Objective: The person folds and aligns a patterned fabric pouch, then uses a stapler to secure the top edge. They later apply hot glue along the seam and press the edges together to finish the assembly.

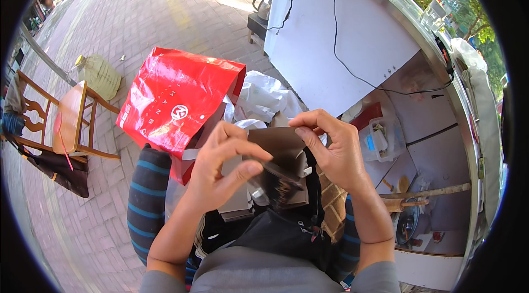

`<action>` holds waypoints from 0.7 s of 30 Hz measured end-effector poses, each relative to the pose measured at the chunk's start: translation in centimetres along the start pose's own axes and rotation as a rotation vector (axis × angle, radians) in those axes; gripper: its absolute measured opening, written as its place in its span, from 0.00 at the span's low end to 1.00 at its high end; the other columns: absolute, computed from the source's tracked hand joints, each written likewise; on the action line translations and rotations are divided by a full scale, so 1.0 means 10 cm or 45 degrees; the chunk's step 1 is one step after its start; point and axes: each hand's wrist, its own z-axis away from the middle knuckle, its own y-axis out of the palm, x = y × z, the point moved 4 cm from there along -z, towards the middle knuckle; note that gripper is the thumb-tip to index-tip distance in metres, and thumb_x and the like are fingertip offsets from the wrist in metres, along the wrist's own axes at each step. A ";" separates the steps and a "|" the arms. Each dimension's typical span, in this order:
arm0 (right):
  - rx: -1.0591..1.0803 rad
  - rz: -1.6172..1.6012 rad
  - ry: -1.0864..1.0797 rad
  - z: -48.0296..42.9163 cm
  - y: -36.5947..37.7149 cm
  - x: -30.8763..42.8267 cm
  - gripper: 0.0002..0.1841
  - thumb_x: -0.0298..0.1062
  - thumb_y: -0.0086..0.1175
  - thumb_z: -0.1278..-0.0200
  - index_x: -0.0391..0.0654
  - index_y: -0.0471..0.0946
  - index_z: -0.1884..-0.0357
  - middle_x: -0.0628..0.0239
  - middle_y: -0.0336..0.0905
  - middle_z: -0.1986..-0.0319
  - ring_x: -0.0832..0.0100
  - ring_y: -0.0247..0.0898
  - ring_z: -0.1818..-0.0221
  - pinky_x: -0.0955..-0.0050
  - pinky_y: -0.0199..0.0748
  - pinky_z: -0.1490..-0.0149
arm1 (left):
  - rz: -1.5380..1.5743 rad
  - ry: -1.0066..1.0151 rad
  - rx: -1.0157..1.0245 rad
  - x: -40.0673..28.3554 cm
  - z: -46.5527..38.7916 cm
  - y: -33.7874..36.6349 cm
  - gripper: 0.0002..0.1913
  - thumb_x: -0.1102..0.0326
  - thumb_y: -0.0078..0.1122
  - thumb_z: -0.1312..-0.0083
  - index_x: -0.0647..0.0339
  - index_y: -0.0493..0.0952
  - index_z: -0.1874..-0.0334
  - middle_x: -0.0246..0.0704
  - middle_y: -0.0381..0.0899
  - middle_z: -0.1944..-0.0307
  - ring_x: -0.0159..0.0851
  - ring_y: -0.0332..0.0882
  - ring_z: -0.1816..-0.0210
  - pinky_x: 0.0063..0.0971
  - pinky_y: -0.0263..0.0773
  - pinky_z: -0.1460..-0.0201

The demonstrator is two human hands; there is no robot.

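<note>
An open cardboard box (281, 140) with a brown inside rests at my lap, its flaps standing up. My right hand (337, 150) pinches the upper edge of its flap between thumb and forefinger. Over the box, my left hand (225, 169) has thumb and forefinger at the corner of a dark, shiny packet (281, 185), which is blurred. The packet hangs in front of the box opening and hides part of the inside. Beneath my hands lies a black apron or bag (272, 233) with a small zip pull.
A red shopping bag (182, 98) with printing leans ahead to the left, beside a white plastic bag (268, 92). Farther left are a wooden chair (70, 123) and a plastic jug (99, 76). A white counter (351, 41) stands right, with a cable (337, 32) and a plastic tub (382, 140).
</note>
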 end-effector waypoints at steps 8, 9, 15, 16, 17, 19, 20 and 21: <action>0.028 0.042 -0.056 0.05 0.10 -0.04 0.11 0.21 0.58 0.35 0.45 0.81 0.53 0.62 0.82 0.62 0.63 0.80 0.60 0.69 0.77 0.55 | 0.334 -0.712 0.147 0.32 -0.12 0.03 0.19 0.73 0.59 0.28 0.68 0.74 0.36 0.34 0.83 0.52 0.28 0.80 0.53 0.26 0.76 0.49; 0.048 0.070 -0.045 0.05 0.09 -0.05 0.10 0.20 0.58 0.35 0.43 0.81 0.54 0.63 0.83 0.60 0.66 0.80 0.59 0.71 0.77 0.54 | 0.276 -0.700 0.210 0.31 -0.16 0.02 0.17 0.73 0.58 0.28 0.67 0.76 0.38 0.34 0.84 0.54 0.27 0.80 0.55 0.26 0.76 0.50; 0.079 0.056 -0.169 0.06 0.04 -0.08 0.05 0.21 0.60 0.36 0.40 0.81 0.59 0.63 0.83 0.59 0.69 0.80 0.57 0.72 0.77 0.51 | 0.029 -0.568 0.328 0.21 -0.32 0.06 0.14 0.78 0.55 0.29 0.64 0.81 0.43 0.35 0.86 0.61 0.24 0.80 0.59 0.23 0.76 0.53; 0.084 0.018 -0.141 0.06 0.04 -0.09 0.05 0.24 0.61 0.35 0.41 0.80 0.59 0.63 0.83 0.59 0.67 0.81 0.56 0.71 0.77 0.51 | 0.010 -0.557 0.307 0.19 -0.32 0.08 0.14 0.79 0.55 0.29 0.64 0.81 0.44 0.33 0.86 0.59 0.24 0.80 0.58 0.21 0.75 0.52; 0.083 -0.013 -0.121 0.07 0.03 -0.10 0.05 0.26 0.61 0.34 0.42 0.80 0.58 0.63 0.83 0.59 0.64 0.81 0.56 0.69 0.76 0.51 | -0.025 -0.580 0.291 0.19 -0.32 0.11 0.14 0.81 0.54 0.29 0.65 0.81 0.44 0.31 0.85 0.57 0.23 0.80 0.57 0.20 0.75 0.52; 0.107 -0.089 0.015 0.07 0.01 -0.14 0.06 0.30 0.62 0.33 0.41 0.80 0.57 0.63 0.83 0.60 0.66 0.82 0.56 0.70 0.76 0.51 | 0.066 -0.592 0.196 0.18 -0.31 0.15 0.11 0.78 0.56 0.30 0.64 0.79 0.48 0.35 0.85 0.62 0.24 0.80 0.59 0.23 0.75 0.54; 0.118 -0.125 0.077 0.07 0.00 -0.15 0.08 0.31 0.63 0.33 0.40 0.80 0.57 0.63 0.84 0.60 0.67 0.82 0.56 0.70 0.76 0.50 | 0.108 -0.670 0.157 0.20 -0.29 0.16 0.09 0.77 0.56 0.30 0.64 0.79 0.50 0.38 0.85 0.65 0.24 0.80 0.60 0.24 0.76 0.54; 0.136 -0.153 0.155 0.07 0.00 -0.17 0.09 0.32 0.63 0.32 0.39 0.80 0.57 0.63 0.84 0.61 0.68 0.82 0.56 0.70 0.76 0.50 | 0.101 -0.641 0.146 0.19 -0.29 0.17 0.08 0.77 0.57 0.31 0.65 0.78 0.51 0.37 0.85 0.66 0.24 0.80 0.60 0.24 0.76 0.55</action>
